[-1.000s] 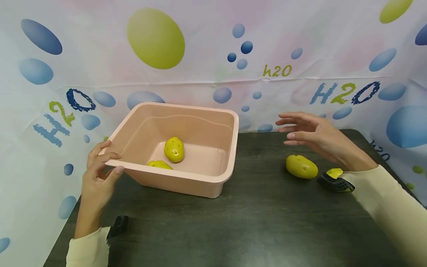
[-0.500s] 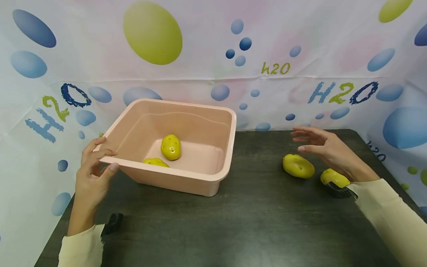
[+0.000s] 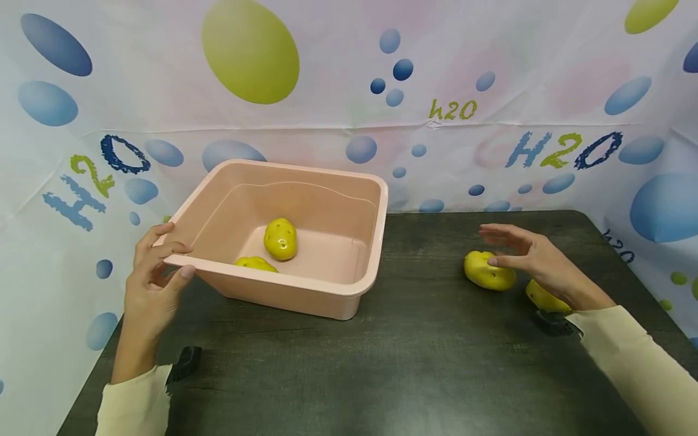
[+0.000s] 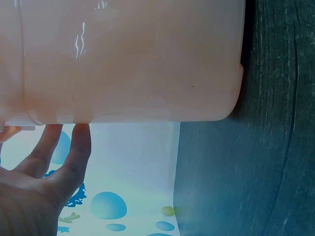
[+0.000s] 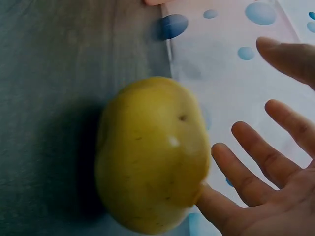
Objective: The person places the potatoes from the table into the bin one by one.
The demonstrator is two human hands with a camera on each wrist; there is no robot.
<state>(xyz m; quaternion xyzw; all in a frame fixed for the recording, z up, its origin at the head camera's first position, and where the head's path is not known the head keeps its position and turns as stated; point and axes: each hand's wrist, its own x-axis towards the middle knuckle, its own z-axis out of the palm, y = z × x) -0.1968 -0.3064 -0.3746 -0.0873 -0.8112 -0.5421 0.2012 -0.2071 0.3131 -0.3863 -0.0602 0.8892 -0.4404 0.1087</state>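
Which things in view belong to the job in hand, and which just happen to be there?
Likely part of the job:
basin, its rim held by the left hand
back potato and front potato inside it
two table potatoes, near the right hand

Likely just there:
table
printed sheet
black wrist devices

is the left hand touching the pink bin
Touching: the head view shows the left hand gripping the pink bin at its near left corner.
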